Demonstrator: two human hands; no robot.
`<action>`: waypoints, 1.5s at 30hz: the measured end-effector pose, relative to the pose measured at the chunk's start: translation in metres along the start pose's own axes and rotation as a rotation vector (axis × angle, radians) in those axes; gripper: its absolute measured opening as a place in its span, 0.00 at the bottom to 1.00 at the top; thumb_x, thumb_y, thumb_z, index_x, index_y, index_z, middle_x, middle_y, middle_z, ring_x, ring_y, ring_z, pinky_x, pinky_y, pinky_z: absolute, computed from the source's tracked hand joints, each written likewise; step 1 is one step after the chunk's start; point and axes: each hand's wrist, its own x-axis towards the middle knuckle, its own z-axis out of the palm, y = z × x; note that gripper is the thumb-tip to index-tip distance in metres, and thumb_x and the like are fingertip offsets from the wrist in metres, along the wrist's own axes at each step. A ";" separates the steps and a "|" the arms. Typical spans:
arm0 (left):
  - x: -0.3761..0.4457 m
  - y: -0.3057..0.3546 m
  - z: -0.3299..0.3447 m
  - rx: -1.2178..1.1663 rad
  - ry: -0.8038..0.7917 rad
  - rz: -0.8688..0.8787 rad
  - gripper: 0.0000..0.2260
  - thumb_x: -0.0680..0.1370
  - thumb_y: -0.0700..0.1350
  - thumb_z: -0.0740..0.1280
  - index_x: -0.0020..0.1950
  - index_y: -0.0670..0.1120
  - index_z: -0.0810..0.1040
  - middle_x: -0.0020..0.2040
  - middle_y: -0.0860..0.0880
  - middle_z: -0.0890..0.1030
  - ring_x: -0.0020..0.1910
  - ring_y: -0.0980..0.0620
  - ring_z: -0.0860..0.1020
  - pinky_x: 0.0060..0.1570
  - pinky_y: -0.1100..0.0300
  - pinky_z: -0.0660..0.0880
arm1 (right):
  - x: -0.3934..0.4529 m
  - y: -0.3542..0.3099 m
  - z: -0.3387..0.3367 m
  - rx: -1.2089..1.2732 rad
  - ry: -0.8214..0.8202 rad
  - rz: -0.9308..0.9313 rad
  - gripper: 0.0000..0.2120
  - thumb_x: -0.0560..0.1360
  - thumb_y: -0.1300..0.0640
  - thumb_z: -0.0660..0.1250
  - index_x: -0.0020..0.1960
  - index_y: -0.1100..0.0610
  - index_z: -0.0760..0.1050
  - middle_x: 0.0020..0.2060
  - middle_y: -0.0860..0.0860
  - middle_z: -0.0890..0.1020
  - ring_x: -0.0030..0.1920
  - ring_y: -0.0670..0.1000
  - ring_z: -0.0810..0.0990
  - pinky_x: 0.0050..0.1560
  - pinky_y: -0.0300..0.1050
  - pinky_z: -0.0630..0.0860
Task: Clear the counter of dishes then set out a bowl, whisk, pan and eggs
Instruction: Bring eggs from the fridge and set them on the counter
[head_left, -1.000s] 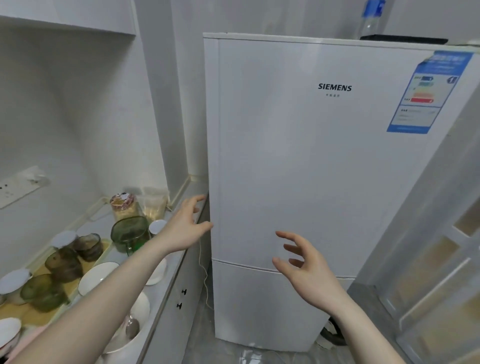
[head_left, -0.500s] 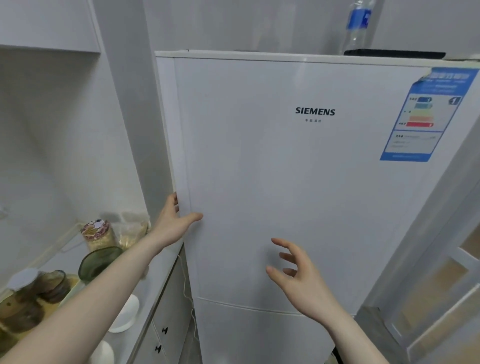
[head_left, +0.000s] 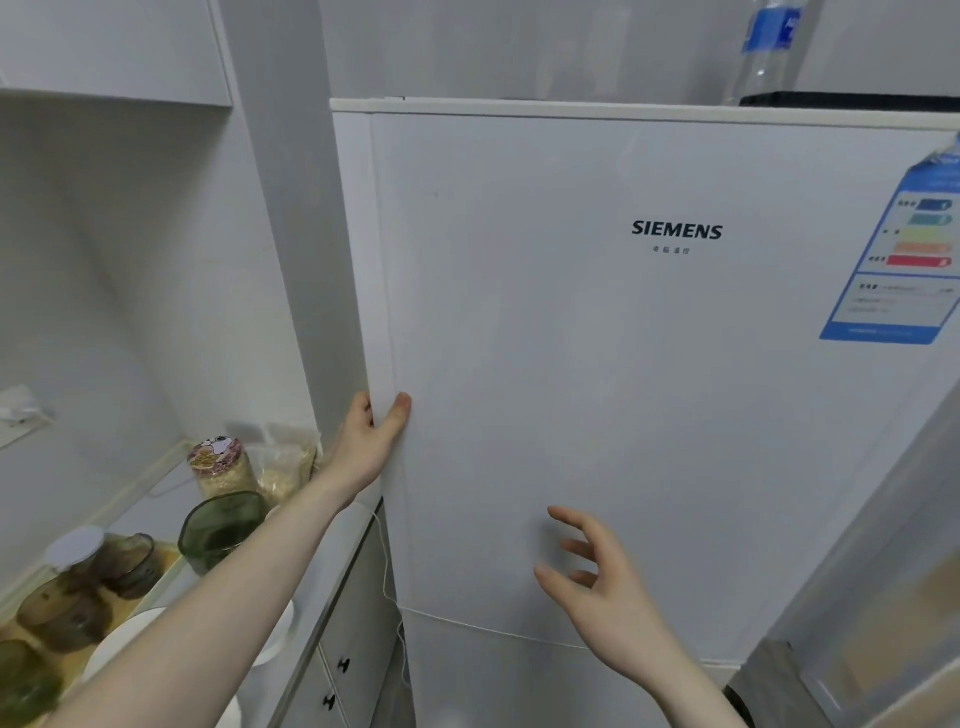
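Observation:
A white fridge fills the middle of the view, its upper door (head_left: 623, 389) closed. My left hand (head_left: 371, 441) grips the door's left edge, fingers hooked behind it and the thumb on the front. My right hand (head_left: 597, 577) hovers in front of the lower part of the door with fingers spread and relaxed, holding nothing. No eggs, whisk or pan are in view. On the counter (head_left: 171, 493) at the lower left sit several dishes: green glass bowls (head_left: 218, 530) and white bowls (head_left: 124, 644).
A jar with a patterned lid (head_left: 218, 462) and bags stand at the back of the counter. White drawers (head_left: 343, 670) sit under the counter beside the fridge. A plastic bottle (head_left: 763, 52) stands on top of the fridge. A cabinet hangs at the upper left.
My left hand moved up the fridge's left edge and closed its fingers around the door edge. My view came closer and tilted up. My right hand stayed open in front of the door.

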 end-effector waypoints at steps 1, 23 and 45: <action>-0.005 -0.001 -0.004 0.000 -0.008 0.005 0.26 0.67 0.71 0.69 0.56 0.55 0.73 0.57 0.55 0.84 0.56 0.57 0.83 0.58 0.52 0.80 | -0.004 -0.002 0.006 0.001 0.004 0.007 0.24 0.76 0.57 0.74 0.66 0.38 0.72 0.65 0.34 0.73 0.62 0.30 0.72 0.58 0.32 0.74; -0.141 0.013 -0.111 0.089 -0.640 0.309 0.20 0.86 0.49 0.55 0.52 0.43 0.85 0.69 0.60 0.76 0.72 0.63 0.70 0.69 0.74 0.61 | -0.150 -0.061 0.152 -0.117 -0.263 0.093 0.16 0.76 0.50 0.72 0.62 0.39 0.77 0.57 0.33 0.80 0.58 0.36 0.77 0.61 0.40 0.76; -0.172 0.010 -0.101 0.284 -0.695 0.407 0.20 0.81 0.60 0.56 0.54 0.54 0.86 0.54 0.58 0.86 0.57 0.56 0.82 0.58 0.47 0.78 | -0.188 -0.045 0.151 -0.156 0.096 0.206 0.19 0.74 0.49 0.73 0.63 0.40 0.75 0.61 0.35 0.77 0.57 0.38 0.78 0.59 0.43 0.78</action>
